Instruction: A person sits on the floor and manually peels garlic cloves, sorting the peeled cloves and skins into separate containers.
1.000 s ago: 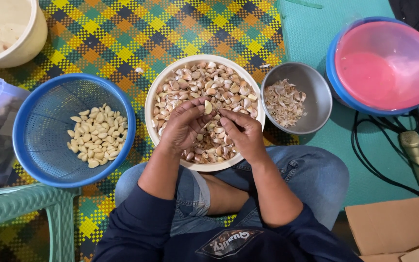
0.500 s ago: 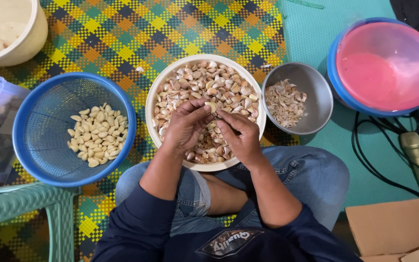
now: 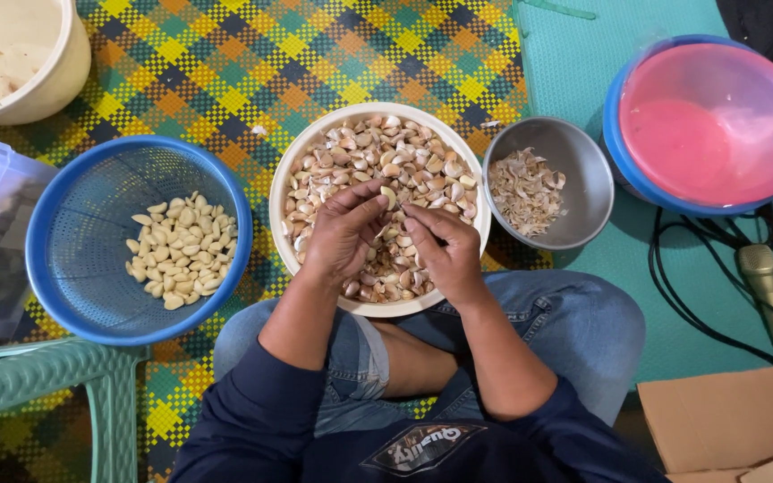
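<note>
Papery-skinned garlic clove sits pinched between our left hand and right hand fingers above the white bowl: light, firm, slippery; we judge its ends grip best.

Pale garlic clove, seemingly half-peeled.

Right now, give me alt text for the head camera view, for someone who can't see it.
Seen from above, a seated person's left hand and right hand pinch a garlic clove over a white bowl of unpeeled cloves. A blue colander of peeled cloves sits to the left, a metal bowl of skins to the right, on a checked mat.
</note>
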